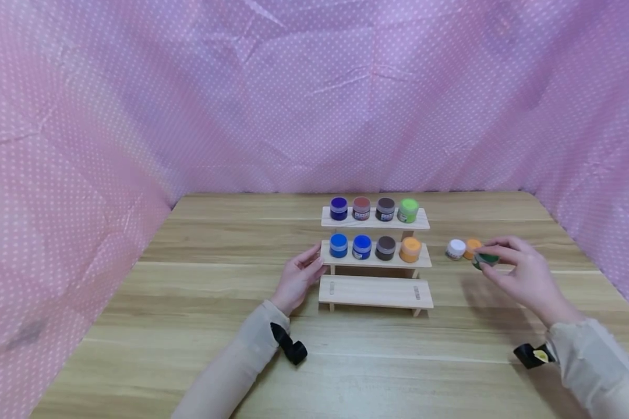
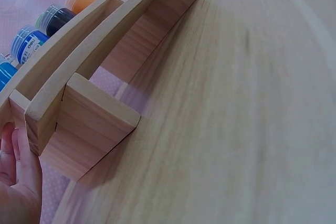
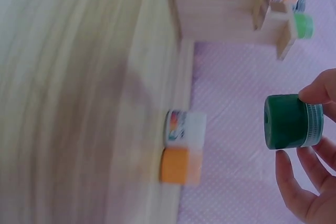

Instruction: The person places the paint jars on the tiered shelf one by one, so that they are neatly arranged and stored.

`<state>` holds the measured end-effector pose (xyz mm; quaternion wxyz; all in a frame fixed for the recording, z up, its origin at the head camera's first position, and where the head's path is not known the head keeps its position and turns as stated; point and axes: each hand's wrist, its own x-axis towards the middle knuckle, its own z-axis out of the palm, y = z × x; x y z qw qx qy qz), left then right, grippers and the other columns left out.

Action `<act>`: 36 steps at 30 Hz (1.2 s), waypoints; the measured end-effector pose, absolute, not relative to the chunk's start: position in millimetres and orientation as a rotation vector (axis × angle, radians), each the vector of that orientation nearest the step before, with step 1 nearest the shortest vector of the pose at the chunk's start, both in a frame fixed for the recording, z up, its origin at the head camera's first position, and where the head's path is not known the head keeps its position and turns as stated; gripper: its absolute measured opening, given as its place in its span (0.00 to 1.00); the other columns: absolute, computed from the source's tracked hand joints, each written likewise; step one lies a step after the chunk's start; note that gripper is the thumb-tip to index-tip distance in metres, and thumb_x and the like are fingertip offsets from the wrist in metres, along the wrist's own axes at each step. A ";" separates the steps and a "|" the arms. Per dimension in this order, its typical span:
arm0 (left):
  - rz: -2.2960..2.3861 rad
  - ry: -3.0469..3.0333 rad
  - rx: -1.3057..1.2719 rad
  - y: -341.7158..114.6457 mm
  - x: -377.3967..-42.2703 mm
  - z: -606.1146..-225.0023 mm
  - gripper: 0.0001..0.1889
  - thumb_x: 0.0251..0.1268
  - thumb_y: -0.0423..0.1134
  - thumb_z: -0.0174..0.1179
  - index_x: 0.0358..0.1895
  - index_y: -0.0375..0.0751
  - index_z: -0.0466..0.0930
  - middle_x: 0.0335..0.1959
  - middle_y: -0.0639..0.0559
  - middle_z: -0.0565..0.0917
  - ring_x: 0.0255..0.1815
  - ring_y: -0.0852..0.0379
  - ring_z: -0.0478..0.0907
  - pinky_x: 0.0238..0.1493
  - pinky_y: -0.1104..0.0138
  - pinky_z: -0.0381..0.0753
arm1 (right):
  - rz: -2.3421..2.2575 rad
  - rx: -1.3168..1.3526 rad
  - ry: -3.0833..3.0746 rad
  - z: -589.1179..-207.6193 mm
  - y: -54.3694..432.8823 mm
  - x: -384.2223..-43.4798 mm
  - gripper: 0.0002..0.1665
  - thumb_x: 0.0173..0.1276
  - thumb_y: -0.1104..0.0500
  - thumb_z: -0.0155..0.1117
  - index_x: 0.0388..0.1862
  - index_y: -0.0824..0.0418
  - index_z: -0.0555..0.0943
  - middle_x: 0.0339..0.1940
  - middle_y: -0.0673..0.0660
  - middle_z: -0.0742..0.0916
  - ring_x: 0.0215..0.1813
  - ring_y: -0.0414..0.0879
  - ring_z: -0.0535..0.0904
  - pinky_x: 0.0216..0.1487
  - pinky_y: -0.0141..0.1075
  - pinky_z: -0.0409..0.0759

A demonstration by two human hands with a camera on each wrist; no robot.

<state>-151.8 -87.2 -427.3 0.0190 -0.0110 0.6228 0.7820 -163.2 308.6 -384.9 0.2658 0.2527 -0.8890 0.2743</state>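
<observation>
A three-tier wooden display rack (image 1: 375, 292) stands on the table. My left hand (image 1: 297, 281) holds the left end of its middle shelf, thumb and fingers at the board's edge; in the left wrist view part of this hand (image 2: 22, 187) shows beside the shelf ends. To the right of the rack, my right hand (image 1: 526, 279) pinches a dark green paint jar (image 3: 286, 121) between thumb and fingers, raised above the table. Close by that hand sit a white paint jar (image 1: 455, 249) and an orange paint jar (image 1: 470, 247), side by side.
Several paint jars line the top shelf, from a dark blue jar (image 1: 338, 208) to a light green jar (image 1: 408, 210). The middle shelf bears several more, ending in an orange jar (image 1: 410, 249). The bottom shelf is bare. Pink dotted cloth (image 1: 314, 116) hangs behind the table (image 1: 215, 279).
</observation>
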 end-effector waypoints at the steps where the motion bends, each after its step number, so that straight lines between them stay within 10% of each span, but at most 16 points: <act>1: 2.425 1.937 -0.036 -87.1 -151.9 -427.3 0.24 0.69 0.28 0.50 0.68 0.35 0.64 0.63 0.35 0.70 0.50 0.62 0.77 0.58 0.66 0.78 | 0.743 0.688 -2.388 -383.7 306.3 -162.0 0.20 0.44 0.75 0.71 0.39 0.63 0.85 0.43 0.58 0.80 0.44 0.16 0.62 0.29 0.13 0.69; 19: 2.421 1.929 -0.019 -87.2 -152.0 -426.4 0.24 0.70 0.27 0.50 0.68 0.36 0.64 0.65 0.37 0.69 0.53 0.59 0.76 0.60 0.64 0.76 | 0.897 1.019 -2.170 -364.8 238.9 -146.0 0.23 0.36 0.78 0.72 0.36 0.65 0.86 0.42 0.60 0.82 0.48 0.31 0.70 0.49 0.13 0.67; 36: 2.433 1.915 -0.027 -87.4 -151.9 -425.7 0.24 0.69 0.26 0.49 0.68 0.36 0.64 0.64 0.37 0.69 0.51 0.61 0.76 0.58 0.67 0.77 | 0.947 1.256 -2.228 -372.5 172.6 -146.9 0.18 0.47 0.70 0.73 0.38 0.58 0.86 0.46 0.56 0.81 0.50 0.45 0.73 0.47 0.25 0.75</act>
